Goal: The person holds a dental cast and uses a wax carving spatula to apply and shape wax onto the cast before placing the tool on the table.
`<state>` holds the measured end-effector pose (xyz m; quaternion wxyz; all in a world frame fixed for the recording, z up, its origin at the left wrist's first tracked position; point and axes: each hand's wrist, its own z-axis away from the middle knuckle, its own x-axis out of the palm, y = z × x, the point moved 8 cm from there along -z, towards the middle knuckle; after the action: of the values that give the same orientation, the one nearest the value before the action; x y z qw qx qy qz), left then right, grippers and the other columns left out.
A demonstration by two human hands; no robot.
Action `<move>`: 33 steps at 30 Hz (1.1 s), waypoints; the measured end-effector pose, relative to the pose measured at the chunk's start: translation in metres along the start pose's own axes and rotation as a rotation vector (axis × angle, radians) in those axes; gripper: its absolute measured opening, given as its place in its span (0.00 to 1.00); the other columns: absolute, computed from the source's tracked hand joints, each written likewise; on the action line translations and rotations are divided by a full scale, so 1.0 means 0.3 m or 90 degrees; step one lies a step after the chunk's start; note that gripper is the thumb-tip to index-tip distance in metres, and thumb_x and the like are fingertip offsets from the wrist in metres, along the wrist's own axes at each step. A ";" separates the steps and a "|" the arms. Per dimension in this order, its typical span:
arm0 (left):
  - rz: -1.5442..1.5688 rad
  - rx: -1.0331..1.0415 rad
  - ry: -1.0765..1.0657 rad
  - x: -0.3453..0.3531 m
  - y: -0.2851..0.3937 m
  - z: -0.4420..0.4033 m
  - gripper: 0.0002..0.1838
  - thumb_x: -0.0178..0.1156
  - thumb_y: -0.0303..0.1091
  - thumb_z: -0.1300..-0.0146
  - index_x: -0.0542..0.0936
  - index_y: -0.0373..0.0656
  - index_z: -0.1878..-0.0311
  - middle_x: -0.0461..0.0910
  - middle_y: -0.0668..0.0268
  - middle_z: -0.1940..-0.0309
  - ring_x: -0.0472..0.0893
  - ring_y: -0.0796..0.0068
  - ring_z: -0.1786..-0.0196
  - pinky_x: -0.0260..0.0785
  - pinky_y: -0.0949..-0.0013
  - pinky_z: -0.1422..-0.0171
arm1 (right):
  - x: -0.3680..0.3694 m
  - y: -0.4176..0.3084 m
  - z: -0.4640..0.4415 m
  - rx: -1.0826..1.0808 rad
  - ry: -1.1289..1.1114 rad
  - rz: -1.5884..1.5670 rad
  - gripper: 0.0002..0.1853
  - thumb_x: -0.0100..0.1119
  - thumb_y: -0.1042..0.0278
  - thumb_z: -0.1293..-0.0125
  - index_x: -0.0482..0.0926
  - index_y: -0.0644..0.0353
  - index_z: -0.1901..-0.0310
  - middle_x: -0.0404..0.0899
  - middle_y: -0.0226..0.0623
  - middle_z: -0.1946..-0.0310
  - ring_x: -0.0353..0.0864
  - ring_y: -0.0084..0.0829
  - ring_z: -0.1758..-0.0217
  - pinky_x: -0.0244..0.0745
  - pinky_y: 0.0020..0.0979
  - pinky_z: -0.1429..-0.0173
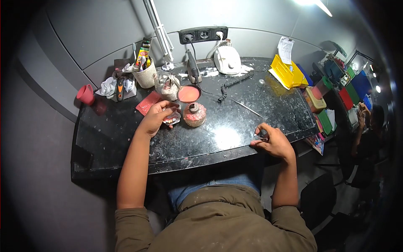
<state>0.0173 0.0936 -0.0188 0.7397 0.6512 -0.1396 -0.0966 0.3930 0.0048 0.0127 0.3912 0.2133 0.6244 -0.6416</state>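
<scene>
Olive-brown top over blue jeans
The loose olive-brown top point(226, 231) had short sleeves, the left point(133, 224) and right point(289, 222) both ending near the elbows; pale specks dotted its creased cloth, and faded blue denim jeans point(179, 196) showed beyond its gathered hem.

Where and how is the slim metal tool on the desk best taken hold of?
Likely mid-shaft, pinched from above across its width, coming from the side where the right hand is. The slim metal tool lies flat and straight with bare desk alongside, while the coiled cord sits near its far end.
</scene>
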 end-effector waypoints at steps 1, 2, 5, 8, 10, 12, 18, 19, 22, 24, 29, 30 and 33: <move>-0.002 0.000 0.003 -0.001 0.000 0.001 0.15 0.59 0.36 0.29 0.79 0.37 0.45 0.83 0.67 0.58 0.82 0.80 0.63 0.75 0.74 0.71 | 0.007 0.002 0.003 -0.001 -0.011 -0.031 0.28 0.77 0.54 0.45 0.74 0.58 0.50 0.73 0.40 0.85 0.70 0.37 0.81 0.62 0.37 0.72; -0.003 -0.001 0.002 -0.001 0.001 0.002 0.15 0.59 0.36 0.29 0.79 0.37 0.45 0.83 0.67 0.58 0.82 0.80 0.63 0.75 0.74 0.71 | 0.007 -0.002 0.005 0.000 -0.011 -0.031 0.28 0.77 0.54 0.45 0.74 0.58 0.50 0.73 0.40 0.85 0.70 0.37 0.81 0.62 0.37 0.72; -0.007 0.003 0.001 0.003 0.006 0.000 0.15 0.60 0.36 0.29 0.79 0.38 0.45 0.83 0.67 0.59 0.83 0.80 0.63 0.76 0.74 0.71 | -0.012 -0.026 0.017 0.011 0.019 -0.016 0.28 0.78 0.55 0.45 0.72 0.58 0.51 0.71 0.38 0.85 0.68 0.33 0.81 0.62 0.35 0.72; -0.005 0.002 0.004 0.001 0.000 0.001 0.15 0.60 0.37 0.29 0.79 0.38 0.45 0.83 0.67 0.59 0.83 0.81 0.63 0.76 0.74 0.71 | -0.020 -0.005 0.025 -0.002 0.026 0.002 0.23 0.78 0.56 0.47 0.76 0.60 0.60 0.69 0.37 0.87 0.66 0.31 0.82 0.61 0.35 0.73; 0.003 0.004 0.000 0.001 0.001 0.000 0.15 0.60 0.37 0.29 0.79 0.38 0.45 0.84 0.67 0.58 0.83 0.81 0.63 0.76 0.74 0.71 | 0.051 -0.025 0.043 -0.088 -0.200 -0.043 0.21 0.78 0.57 0.46 0.75 0.63 0.74 0.70 0.36 0.87 0.69 0.27 0.82 0.62 0.34 0.73; 0.002 0.004 0.005 0.002 0.005 0.003 0.15 0.60 0.37 0.29 0.79 0.37 0.45 0.84 0.66 0.58 0.83 0.81 0.63 0.76 0.74 0.71 | 0.048 0.008 0.070 -0.066 -0.243 0.096 0.25 0.77 0.59 0.44 0.71 0.64 0.84 0.71 0.37 0.87 0.72 0.22 0.81 0.63 0.32 0.73; 0.000 0.004 -0.001 0.012 0.011 0.004 0.15 0.59 0.36 0.28 0.78 0.37 0.45 0.84 0.66 0.58 0.83 0.80 0.63 0.76 0.74 0.70 | -0.034 -0.037 0.102 -0.024 -0.080 -0.073 0.15 0.74 0.71 0.42 0.80 0.66 0.58 0.81 0.38 0.78 0.82 0.22 0.72 0.72 0.27 0.67; 0.008 0.006 -0.001 0.011 0.012 0.006 0.15 0.59 0.36 0.28 0.78 0.37 0.45 0.84 0.66 0.58 0.83 0.80 0.63 0.76 0.74 0.70 | -0.037 -0.037 0.107 -0.023 -0.077 -0.053 0.16 0.73 0.72 0.42 0.81 0.66 0.54 0.84 0.38 0.76 0.85 0.25 0.69 0.75 0.27 0.65; 0.005 0.010 -0.002 0.000 0.002 0.003 0.16 0.59 0.36 0.28 0.78 0.36 0.44 0.84 0.65 0.57 0.83 0.80 0.63 0.76 0.74 0.70 | 0.012 -0.068 0.153 -0.232 -0.289 -0.066 0.14 0.74 0.72 0.44 0.86 0.65 0.56 0.88 0.39 0.71 0.89 0.26 0.67 0.79 0.25 0.62; 0.000 0.005 -0.003 0.000 -0.002 0.003 0.16 0.59 0.36 0.28 0.78 0.36 0.45 0.84 0.65 0.56 0.83 0.80 0.63 0.76 0.74 0.70 | 0.040 -0.089 0.208 -0.285 -0.477 -0.136 0.14 0.76 0.71 0.47 0.86 0.65 0.59 0.89 0.40 0.68 0.89 0.25 0.66 0.80 0.26 0.62; -0.001 0.002 -0.007 0.011 0.007 0.004 0.15 0.59 0.36 0.28 0.78 0.36 0.44 0.84 0.65 0.57 0.83 0.80 0.63 0.76 0.74 0.70 | 0.017 -0.083 0.165 -0.065 -0.236 -0.016 0.19 0.78 0.65 0.46 0.87 0.64 0.54 0.88 0.41 0.68 0.88 0.22 0.64 0.79 0.24 0.61; -0.003 -0.001 -0.005 0.012 0.008 0.006 0.16 0.59 0.36 0.28 0.78 0.36 0.44 0.83 0.66 0.57 0.83 0.80 0.63 0.76 0.74 0.70 | 0.019 -0.060 0.160 -0.021 -0.205 0.032 0.20 0.78 0.65 0.46 0.87 0.63 0.52 0.88 0.41 0.67 0.88 0.22 0.64 0.80 0.24 0.60; -0.003 0.000 0.002 0.008 0.009 0.005 0.16 0.59 0.36 0.28 0.78 0.36 0.44 0.83 0.66 0.57 0.83 0.81 0.63 0.76 0.74 0.70 | 0.116 -0.096 0.219 -0.259 -0.473 -0.128 0.25 0.76 0.63 0.44 0.84 0.63 0.46 0.88 0.44 0.62 0.88 0.30 0.66 0.79 0.25 0.61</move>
<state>0.0188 0.0918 -0.0157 0.7394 0.6519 -0.1372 -0.0974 0.3640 -0.0696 0.0128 0.5588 -0.1756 0.5725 -0.5738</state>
